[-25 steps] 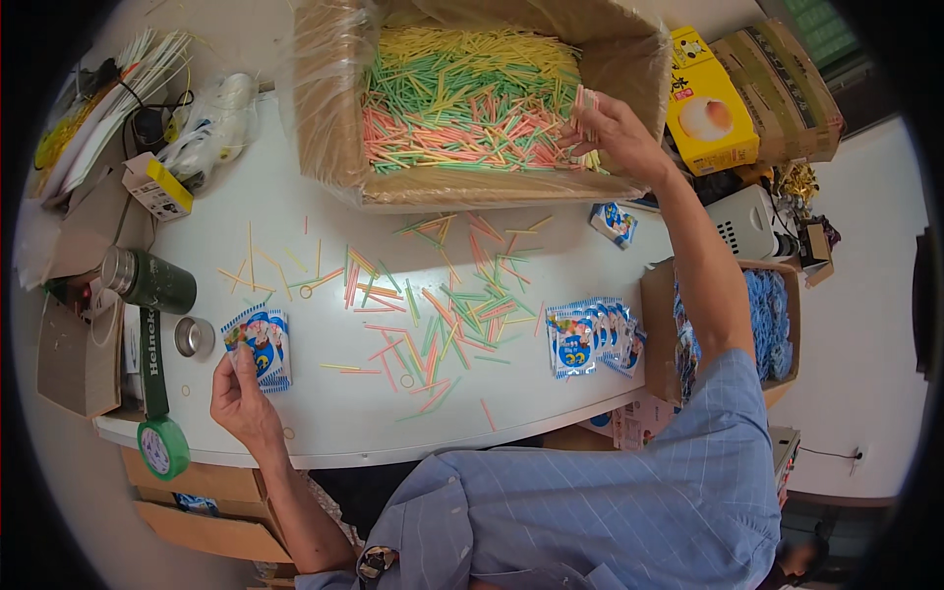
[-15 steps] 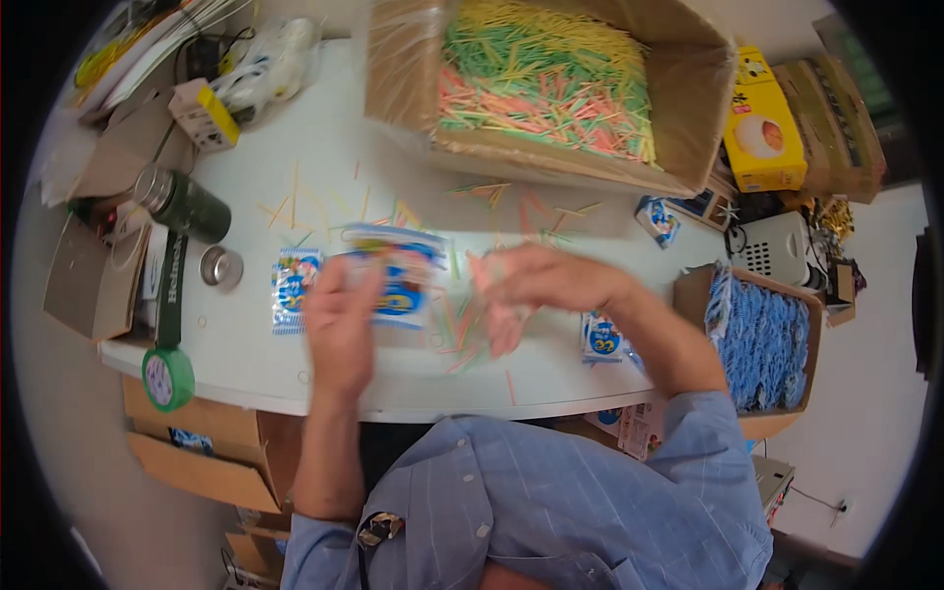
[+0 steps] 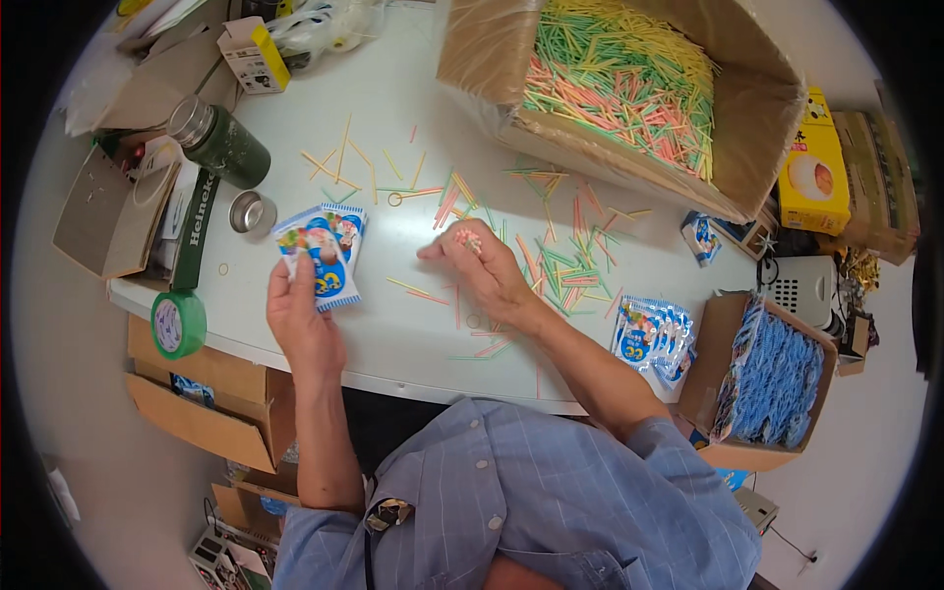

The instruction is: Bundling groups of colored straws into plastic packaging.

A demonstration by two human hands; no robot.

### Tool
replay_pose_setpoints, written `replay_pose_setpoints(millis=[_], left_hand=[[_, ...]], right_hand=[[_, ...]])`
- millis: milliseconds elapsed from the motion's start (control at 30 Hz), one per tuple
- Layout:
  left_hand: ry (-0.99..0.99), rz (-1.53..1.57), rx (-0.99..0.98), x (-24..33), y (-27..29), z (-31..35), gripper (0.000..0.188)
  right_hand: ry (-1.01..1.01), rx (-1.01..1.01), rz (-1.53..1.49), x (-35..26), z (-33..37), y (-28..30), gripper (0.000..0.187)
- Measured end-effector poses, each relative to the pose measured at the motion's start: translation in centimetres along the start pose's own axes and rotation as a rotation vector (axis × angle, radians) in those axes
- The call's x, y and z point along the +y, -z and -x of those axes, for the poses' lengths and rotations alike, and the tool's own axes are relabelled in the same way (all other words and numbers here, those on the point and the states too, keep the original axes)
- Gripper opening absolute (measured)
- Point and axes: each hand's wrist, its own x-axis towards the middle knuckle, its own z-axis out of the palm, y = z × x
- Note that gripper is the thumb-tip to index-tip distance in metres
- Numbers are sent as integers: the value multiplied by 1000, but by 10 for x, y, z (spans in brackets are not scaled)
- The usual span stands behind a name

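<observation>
My left hand [image 3: 307, 320] pinches a blue and white printed packet [image 3: 323, 270] by its lower edge. It overlaps a second similar packet [image 3: 349, 228], which appears to lie on the table behind it. My right hand [image 3: 484, 275] is closed around a bundle of thin coloured sticks [image 3: 468, 239]; their pink and pale green ends show above the curled fingers. Loose pink, green and yellow sticks [image 3: 570, 275] are scattered on the table around that hand. A large cardboard box [image 3: 610, 157] at the back holds a heap of the same sticks.
Several packets [image 3: 644, 329] lie by the right edge, beside a box of blue packets [image 3: 713, 344]. Another packet [image 3: 700, 238] is farther back. At left stand a dark green flask [image 3: 231, 152], a metal cup [image 3: 253, 212] and a green tape roll [image 3: 179, 324]. A yellow box [image 3: 811, 177] stands far right.
The view has shifted. My left hand has moved left with the packet, over the one on the table. My right hand has also moved left, now holding the sticks with their ends up.
</observation>
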Motion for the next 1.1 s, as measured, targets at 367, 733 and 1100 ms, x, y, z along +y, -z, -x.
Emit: replay_pose_setpoints(millis=[367,733,1100], left_hand=[[192,36,10,0,4,-6,24],[27,-501,-374,-15,2,12,14],[133,-521,-441,-13,-16,33,20]], right_hand=[[48,-122,505,15,-11,-18,20],[-9,119,-694,-33,-16,2,22],[97,96,-715,-55,-16,-2,21]])
